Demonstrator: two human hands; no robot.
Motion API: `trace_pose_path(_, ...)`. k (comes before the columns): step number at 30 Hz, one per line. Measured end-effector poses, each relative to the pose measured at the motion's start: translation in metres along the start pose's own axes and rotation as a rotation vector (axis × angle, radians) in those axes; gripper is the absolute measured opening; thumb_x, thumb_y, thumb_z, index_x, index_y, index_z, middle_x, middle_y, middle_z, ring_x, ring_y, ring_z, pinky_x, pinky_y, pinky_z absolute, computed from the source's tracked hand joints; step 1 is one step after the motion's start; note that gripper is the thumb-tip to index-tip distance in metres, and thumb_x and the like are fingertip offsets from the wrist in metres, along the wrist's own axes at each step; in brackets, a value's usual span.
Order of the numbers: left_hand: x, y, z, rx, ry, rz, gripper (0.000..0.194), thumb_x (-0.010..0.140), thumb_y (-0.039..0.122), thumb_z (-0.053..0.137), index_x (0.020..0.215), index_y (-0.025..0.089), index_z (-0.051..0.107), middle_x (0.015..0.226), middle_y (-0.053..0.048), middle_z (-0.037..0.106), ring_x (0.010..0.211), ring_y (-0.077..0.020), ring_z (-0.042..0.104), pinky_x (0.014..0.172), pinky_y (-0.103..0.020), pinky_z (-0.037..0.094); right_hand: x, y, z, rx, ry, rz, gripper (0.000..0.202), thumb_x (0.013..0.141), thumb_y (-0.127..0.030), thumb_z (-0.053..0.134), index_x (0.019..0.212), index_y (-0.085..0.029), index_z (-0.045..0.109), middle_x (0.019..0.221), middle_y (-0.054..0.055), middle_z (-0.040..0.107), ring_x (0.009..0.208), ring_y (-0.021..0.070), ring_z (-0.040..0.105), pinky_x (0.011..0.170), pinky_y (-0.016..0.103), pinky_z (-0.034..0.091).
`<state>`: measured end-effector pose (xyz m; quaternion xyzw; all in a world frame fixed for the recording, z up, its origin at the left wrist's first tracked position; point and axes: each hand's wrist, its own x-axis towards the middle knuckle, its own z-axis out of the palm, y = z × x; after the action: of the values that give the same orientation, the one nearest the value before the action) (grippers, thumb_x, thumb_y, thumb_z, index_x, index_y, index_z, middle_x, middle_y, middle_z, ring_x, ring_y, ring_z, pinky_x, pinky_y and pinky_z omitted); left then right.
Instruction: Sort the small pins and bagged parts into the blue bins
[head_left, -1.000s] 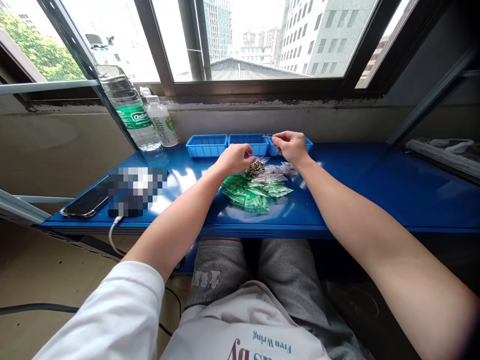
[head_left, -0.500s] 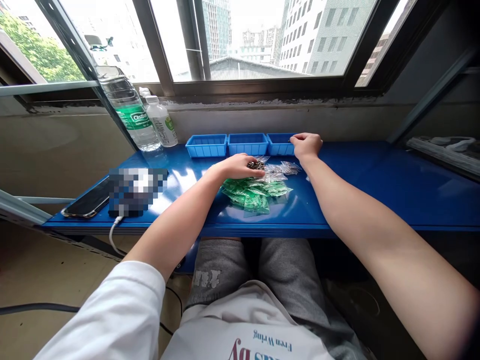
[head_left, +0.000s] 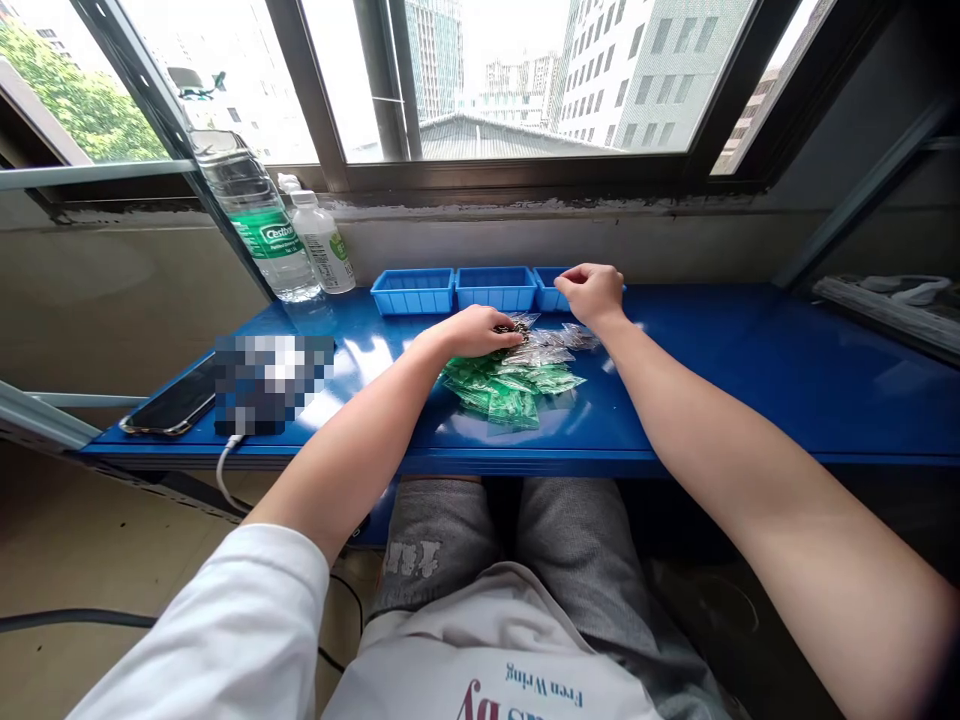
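Note:
My left hand (head_left: 480,332) rests palm down on the far left of a heap of small bags, thumb and fingers curled around some small dark metal pieces (head_left: 519,328). Under and in front of it lie green plastic packets (head_left: 514,388). Clear bags (head_left: 553,345) with small contents spread to its right. Over the front of the right blue bin (head_left: 551,297) hovers my right hand (head_left: 595,295), its thumb and fingertips pinched together. Whatever it may pinch is too small to make out.
A middle bin (head_left: 495,290) and a left bin (head_left: 412,293) continue the row along the wall. A large water bottle (head_left: 262,230) and a smaller white bottle (head_left: 324,245) stand at the back left. A phone (head_left: 172,400) lies near the left edge, beside a blurred-out object with a cable.
My right hand has shifted left over the right bin, still pinched. The thumb of my left hand has drawn in closer to its fingers on the dark pieces.

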<state>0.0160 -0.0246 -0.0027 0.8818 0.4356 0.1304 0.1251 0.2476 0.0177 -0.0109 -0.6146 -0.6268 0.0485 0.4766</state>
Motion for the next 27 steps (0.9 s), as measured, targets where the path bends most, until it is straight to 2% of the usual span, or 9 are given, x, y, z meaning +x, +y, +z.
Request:
trace_pose_path(2,0.001,-0.001,0.001,0.01,0.02,0.015,0.033,0.097,0.039,0.059,0.112,0.023,0.083,0.115,-0.007,0.081,0.1,-0.0248,0.073,0.084,-0.026,0.055,-0.007,-0.008,0.002,0.019,-0.147,-0.127,0.012,0.082,-0.025,0.073,0.082,-0.018,0.082,0.088,0.009,0.081,0.086,0.0273,0.074,0.088,0.037,0.057)
trace_pose_path(5,0.003,-0.002,0.003,0.043,0.077,0.002,0.031,0.096,0.026,0.059,0.116,0.022,0.083,0.111,-0.007,0.082,0.099,-0.0252,0.074,0.085,-0.028,0.055,-0.016,-0.016,0.007,0.016,-0.414,-0.271,0.014,0.08,-0.029,0.074,0.083,-0.018,0.083,0.087,0.006,0.081,0.082,0.0231,0.073,0.079,0.032,0.055)
trace_pose_path(7,0.004,-0.003,0.004,0.066,0.109,-0.014,0.033,0.095,0.021,0.059,0.119,0.021,0.082,0.109,-0.009,0.082,0.098,-0.0259,0.075,0.086,-0.029,0.055,-0.019,-0.018,0.009,0.005,-0.547,-0.294,0.016,0.081,-0.03,0.074,0.085,-0.017,0.084,0.086,0.005,0.081,0.079,0.0209,0.072,0.074,0.029,0.052)
trace_pose_path(9,0.004,-0.003,0.005,0.078,0.129,-0.014,0.034,0.093,0.017,0.059,0.117,0.019,0.082,0.108,-0.009,0.082,0.099,-0.0263,0.075,0.086,-0.03,0.055,-0.021,-0.018,0.01,0.001,-0.611,-0.286,0.018,0.082,-0.031,0.074,0.087,-0.017,0.085,0.086,0.005,0.081,0.079,0.0196,0.071,0.071,0.027,0.05)
trace_pose_path(17,0.004,-0.007,0.006,0.093,0.156,0.014,0.032,0.089,0.013,0.059,0.106,0.02,0.084,0.102,-0.008,0.083,0.097,-0.0261,0.075,0.085,-0.03,0.056,-0.02,-0.02,0.008,-0.008,-0.626,-0.277,0.012,0.079,-0.027,0.077,0.082,-0.018,0.084,0.08,0.003,0.08,0.075,0.0184,0.069,0.067,0.027,0.047)
trace_pose_path(27,0.002,-0.003,0.004,0.047,0.187,-0.016,0.035,0.087,0.011,0.062,0.115,0.017,0.083,0.097,-0.008,0.083,0.093,-0.0253,0.076,0.086,-0.031,0.057,-0.024,-0.029,0.006,0.071,-0.607,-0.273,0.001,0.074,-0.018,0.073,0.073,-0.018,0.073,0.073,0.002,0.074,0.068,0.0157,0.064,0.064,0.026,0.047)
